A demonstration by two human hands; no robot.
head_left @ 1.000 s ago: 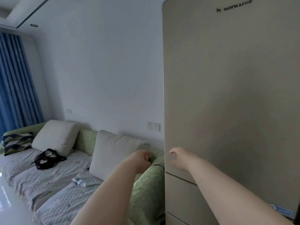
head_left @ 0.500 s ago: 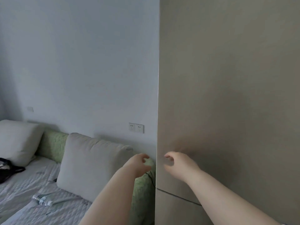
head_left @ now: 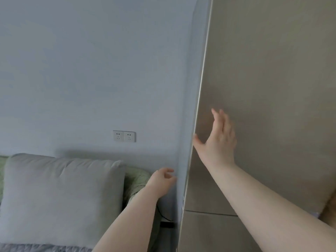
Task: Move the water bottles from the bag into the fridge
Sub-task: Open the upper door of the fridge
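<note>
Your hands at the fridge door's edge.
Right hand (head_left: pixel 218 140) spread flat on the fridge door (head_left: pixel 263 88); left hand (head_left: pixel 161 180) loosely curled, empty, lower centre.

Left of the fridge door (head_left: pixel 263 88) lay open air before the wall, blocked lower down by a cushion (head_left: pixel 60 195).

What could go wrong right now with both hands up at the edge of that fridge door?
The left hand sits curled at the side of the fridge door, near its left edge; fingers could get pinched if the door swings. The right hand lies open and flat on the smooth door front with only the thumb at the edge, so it may slip without moving the door. A dark cable hangs low beside the fridge and could snag.
</note>
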